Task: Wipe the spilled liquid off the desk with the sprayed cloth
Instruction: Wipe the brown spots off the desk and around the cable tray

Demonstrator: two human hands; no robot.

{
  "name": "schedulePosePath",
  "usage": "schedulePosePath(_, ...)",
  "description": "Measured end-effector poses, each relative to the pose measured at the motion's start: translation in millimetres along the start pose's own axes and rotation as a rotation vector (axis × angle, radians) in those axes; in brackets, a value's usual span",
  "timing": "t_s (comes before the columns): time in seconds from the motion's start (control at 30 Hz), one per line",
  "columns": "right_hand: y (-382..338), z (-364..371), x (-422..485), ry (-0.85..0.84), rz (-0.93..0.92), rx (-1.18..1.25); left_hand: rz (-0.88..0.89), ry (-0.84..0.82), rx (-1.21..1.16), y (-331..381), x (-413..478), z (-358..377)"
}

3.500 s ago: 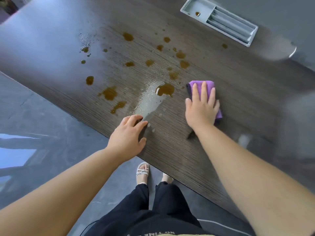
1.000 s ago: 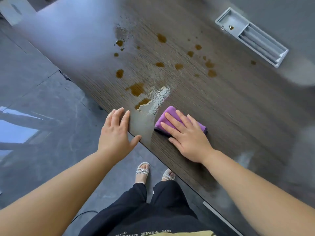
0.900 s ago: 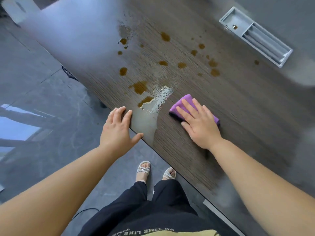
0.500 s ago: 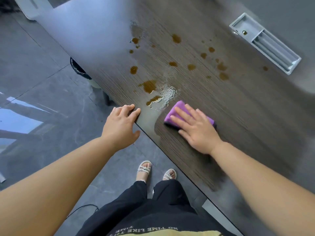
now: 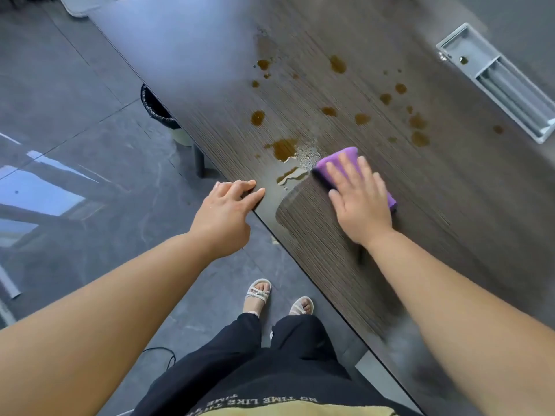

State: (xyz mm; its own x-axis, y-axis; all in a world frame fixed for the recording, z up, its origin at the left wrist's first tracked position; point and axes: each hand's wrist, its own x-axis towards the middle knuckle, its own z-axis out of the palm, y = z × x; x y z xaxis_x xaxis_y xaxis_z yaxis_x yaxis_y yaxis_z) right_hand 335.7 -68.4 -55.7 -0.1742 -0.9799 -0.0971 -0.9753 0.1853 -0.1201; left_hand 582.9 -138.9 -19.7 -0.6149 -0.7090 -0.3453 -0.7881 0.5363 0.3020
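Purple and soft-looking, the folded cloth (image 5: 345,159) is seen in the head view lying flat on the desk (image 5: 450,205), near its front edge and just right of the largest brown puddle. It is pressed down by the right grip (image 5: 360,202), whose fingers are laid straight and slightly spread across it, with nothing clasped; only the cloth's far corner and a strip at the right are uncovered. The spilled liquid (image 5: 283,148) is spread as amber-brown blots and drops of uneven outline over the dark, finely streaked wood-grain surface, and a pale foamy wet patch touches the cloth's left corner. A dull rounded swath is shown between the cloth and the desk edge. The left grip (image 5: 223,216) is rested by its fingertips on that edge, fingers loosely bent, nothing held. A grey rectangular tray (image 5: 495,82) with ribbed slots is set into the desk at the upper right. A glossy grey tiled floor (image 5: 75,100) and a black-lined bin (image 5: 156,106) under the desk are visible at the left
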Motion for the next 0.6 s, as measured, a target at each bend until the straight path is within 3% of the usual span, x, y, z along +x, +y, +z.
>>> schedulePosePath(0.07,-21.3,1.1,16.7,0.023,0.318,0.029,-0.004,0.015,-0.004,0.3,-0.8,1.9)
schedulePosePath(0.13,-53.8,4.8,13.8,0.027,0.331,0.016,-0.009,0.013,-0.007,1.0,-1.1,4.4)
schedulePosePath(0.23,-57.1,15.7,-12.3,0.023,-0.215,-0.026,-0.017,-0.008,0.006,0.5,-0.2,4.6)
schedulePosePath(0.3,-26.0,11.5,-9.0,-0.055,-0.427,-0.052,-0.01,-0.036,0.028,0.2,-1.0,4.4)
schedulePosePath(0.37,-2.1,6.6,7.0,0.001,-0.312,-0.045,-0.009,-0.04,0.047,-0.9,-1.8,3.2)
schedulePosePath(0.5,-26.0,3.9,33.5,0.055,0.285,0.025,-0.11,0.009,0.033,-6.4,4.9,-2.8)
schedulePosePath(0.53,-42.6,6.6,31.4,0.055,0.32,0.007,-0.123,0.015,0.035,-8.1,8.0,-5.0)
schedulePosePath(0.6,-70.2,11.2,15.7,0.103,0.142,0.013,-0.12,0.016,0.057,-11.5,13.5,-9.0)
